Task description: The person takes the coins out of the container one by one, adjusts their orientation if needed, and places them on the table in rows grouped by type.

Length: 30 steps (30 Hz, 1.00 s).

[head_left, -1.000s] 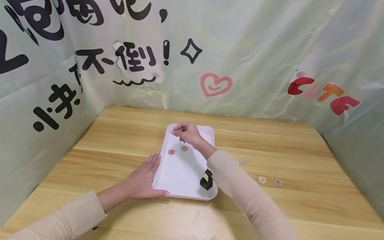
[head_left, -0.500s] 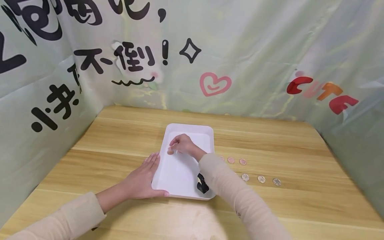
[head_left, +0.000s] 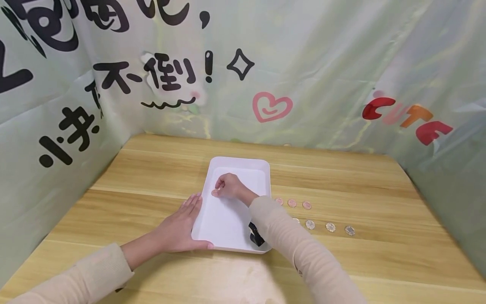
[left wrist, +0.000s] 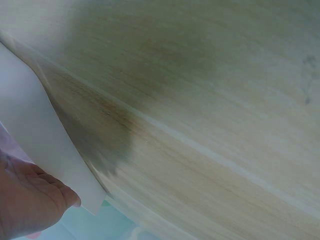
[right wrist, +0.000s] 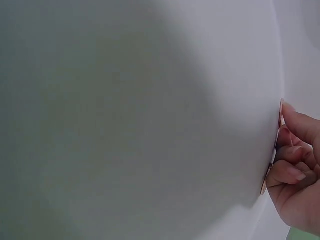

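A shallow white tray lies on the wooden table. My left hand rests against its near left corner, fingers straight along the left side and thumb at the front edge. Inside the tray, my right hand is low over the floor, fingers curled. In the right wrist view, its thumb and a fingertip pinch a copper coin at the tray surface. A second copper coin lies under the other curled fingers. Both coins are largely hidden by the hand in the head view.
Right of the tray lie a row of copper-coloured coins and a nearer row of silver-coloured coins. A small black device shows beneath the right cuff. Printed cloth encloses the table's back and sides.
My right hand has come nearer from the tray's far part, down onto the copper coins, covering them. The arm's shift uncovers more coins on the table. The left hand stays at the tray.
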{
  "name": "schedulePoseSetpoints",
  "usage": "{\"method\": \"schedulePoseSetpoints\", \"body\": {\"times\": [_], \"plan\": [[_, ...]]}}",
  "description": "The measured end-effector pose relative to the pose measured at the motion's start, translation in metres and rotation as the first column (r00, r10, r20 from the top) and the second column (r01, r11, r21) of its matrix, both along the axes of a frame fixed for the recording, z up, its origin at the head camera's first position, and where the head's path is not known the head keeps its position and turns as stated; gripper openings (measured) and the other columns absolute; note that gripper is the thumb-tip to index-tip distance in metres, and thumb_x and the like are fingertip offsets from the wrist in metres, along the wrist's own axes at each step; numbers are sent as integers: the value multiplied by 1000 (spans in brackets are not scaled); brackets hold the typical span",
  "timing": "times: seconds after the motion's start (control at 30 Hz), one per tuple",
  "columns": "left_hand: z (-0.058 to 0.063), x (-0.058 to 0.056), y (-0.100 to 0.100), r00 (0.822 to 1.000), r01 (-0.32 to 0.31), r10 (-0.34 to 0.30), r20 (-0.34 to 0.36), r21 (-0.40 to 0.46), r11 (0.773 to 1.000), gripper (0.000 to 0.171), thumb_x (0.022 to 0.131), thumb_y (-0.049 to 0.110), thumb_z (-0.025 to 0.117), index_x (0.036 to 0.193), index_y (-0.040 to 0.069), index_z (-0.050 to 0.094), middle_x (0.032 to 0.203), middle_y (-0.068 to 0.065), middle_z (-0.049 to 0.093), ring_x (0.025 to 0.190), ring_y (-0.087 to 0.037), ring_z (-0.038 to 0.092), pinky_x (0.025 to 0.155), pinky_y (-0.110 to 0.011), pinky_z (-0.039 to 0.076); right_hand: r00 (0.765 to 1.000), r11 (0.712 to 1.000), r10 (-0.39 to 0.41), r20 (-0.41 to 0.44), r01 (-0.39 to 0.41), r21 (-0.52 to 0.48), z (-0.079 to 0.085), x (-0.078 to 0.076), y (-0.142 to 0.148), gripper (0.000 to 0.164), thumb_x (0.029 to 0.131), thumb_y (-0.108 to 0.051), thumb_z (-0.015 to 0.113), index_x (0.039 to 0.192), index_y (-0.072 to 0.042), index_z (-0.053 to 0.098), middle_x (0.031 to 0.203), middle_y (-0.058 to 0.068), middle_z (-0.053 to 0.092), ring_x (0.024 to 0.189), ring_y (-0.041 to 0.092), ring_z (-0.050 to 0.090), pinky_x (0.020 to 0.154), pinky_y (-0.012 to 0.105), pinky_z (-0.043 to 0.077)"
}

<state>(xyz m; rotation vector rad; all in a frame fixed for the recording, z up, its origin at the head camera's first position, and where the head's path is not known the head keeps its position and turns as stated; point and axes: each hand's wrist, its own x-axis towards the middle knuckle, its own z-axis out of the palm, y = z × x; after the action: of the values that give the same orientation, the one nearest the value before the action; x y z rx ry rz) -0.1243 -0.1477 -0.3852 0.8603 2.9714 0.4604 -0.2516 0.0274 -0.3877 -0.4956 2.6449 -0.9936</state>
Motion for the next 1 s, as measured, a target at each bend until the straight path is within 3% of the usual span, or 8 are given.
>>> {"method": "schedulePoseSetpoints", "body": {"times": [0.27,0.43,0.63,0.73,0.9,1.0], "plan": [[0,0,0,1000,-4,4,7,-1,1000,118,69,75,57,140,-14,25,149,-29,20,140,-40,20,114,-47,24,988,983,124,-97,-110,145,2,1,-3,15,81,-12,71,84,0,62,67,-2,49,66,8,43,61,15,37],[0,0,0,1000,0,0,5,0,1000,118,69,74,58,139,-15,26,149,-29,20,140,-40,20,114,-47,25,990,995,74,-116,-65,78,6,2,0,16,79,-10,72,77,1,60,64,-2,48,63,8,43,56,13,35],[1,1,1,1000,0,0,11,0,1000,117,69,73,59,139,-15,25,149,-29,20,140,-40,20,113,-48,25,988,1000,32,-151,-31,3,15,2,5,12,82,-3,63,72,4,64,63,2,56,58,6,43,52,11,33],[1,1,1,1000,-1,1,15,-3,1000,117,69,73,59,139,-15,25,149,-30,20,140,-40,20,113,-48,25,995,999,-3,-95,0,-34,22,2,7,12,83,-2,61,74,4,65,64,5,60,56,6,44,50,11,35],[2,1,1,1000,-3,3,17,-2,1000,117,69,73,59,140,-14,25,149,-29,20,140,-40,20,113,-48,25,992,990,-98,77,105,-99,35,2,12,13,87,-4,59,77,2,65,68,7,63,59,9,52,52,17,43],[2,1,1,1000,-4,5,19,-4,1000,117,69,73,59,140,-14,25,150,-29,19,140,-40,20,113,-48,25,991,985,-103,91,114,-130,40,0,18,14,87,-5,59,74,-1,64,69,7,64,62,11,57,55,20,46]]}}
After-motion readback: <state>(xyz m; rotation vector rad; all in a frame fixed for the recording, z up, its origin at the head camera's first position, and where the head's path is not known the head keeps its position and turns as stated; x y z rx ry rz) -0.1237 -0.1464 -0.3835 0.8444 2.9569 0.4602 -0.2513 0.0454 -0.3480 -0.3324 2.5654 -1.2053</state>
